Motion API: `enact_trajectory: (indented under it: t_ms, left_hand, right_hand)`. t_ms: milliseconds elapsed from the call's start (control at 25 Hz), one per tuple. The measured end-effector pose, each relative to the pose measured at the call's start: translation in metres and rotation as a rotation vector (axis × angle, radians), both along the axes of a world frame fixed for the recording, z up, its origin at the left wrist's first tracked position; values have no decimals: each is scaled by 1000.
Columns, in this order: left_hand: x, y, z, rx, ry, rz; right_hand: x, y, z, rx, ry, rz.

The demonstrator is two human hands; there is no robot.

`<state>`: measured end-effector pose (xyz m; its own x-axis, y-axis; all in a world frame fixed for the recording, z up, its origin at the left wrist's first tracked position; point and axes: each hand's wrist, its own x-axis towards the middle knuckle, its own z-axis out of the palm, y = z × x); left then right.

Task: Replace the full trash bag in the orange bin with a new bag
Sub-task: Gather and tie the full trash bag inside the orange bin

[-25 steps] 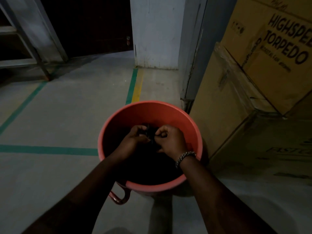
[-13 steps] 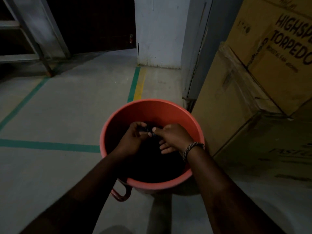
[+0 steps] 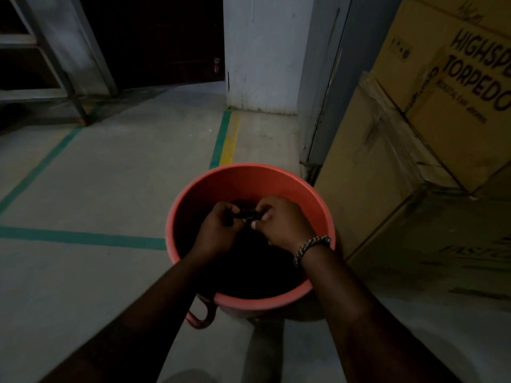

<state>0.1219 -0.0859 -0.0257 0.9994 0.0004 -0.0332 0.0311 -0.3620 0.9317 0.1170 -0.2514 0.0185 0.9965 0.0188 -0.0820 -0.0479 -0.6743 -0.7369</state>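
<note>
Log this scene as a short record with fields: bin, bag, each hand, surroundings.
bin: orange bin, upright on the floor
bag: black trash bag, inside the bin, top gathered between the hands
left hand: pinches the gathered top
right hand: pinches the same gather; bracelet on the wrist
surroundings: cardboard boxes right of the bin; green tape on floor
status: bag not yet lifted out

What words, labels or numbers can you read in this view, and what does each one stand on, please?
"HIGHSPE", cut off by the frame edge: upper cardboard box, large dark print.
"TORPEDO": same box, the line below.
Small slanted line under "TORPEDO": too blurred to read.
Handwritten scrawl at that box's top: illegible.
Dark print on the lower cardboard box: too dim to read.
</note>
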Motion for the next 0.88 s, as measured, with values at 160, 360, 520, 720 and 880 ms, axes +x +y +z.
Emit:
enact_trajectory:
  t_ms: [160,360,520,720,880]
  left_hand:
    - [4,3,-5,-95,38,3]
    - [-4,-1,0,1,-115,-157]
    - [-7,1,3,151,-204,-191]
    - [-3,1,2,281,-101,-246]
    - [-7,10,5,281,-127,-249]
  right_hand:
    - [0,-1,-4,-162,-145,226]
    - [-3,2,-9,-246,-289,205]
    - [-3,2,-11,-269,-424,236]
    - [0,-4,-16,-223,-436,425]
    - [7,-17,-11,8,-146,162]
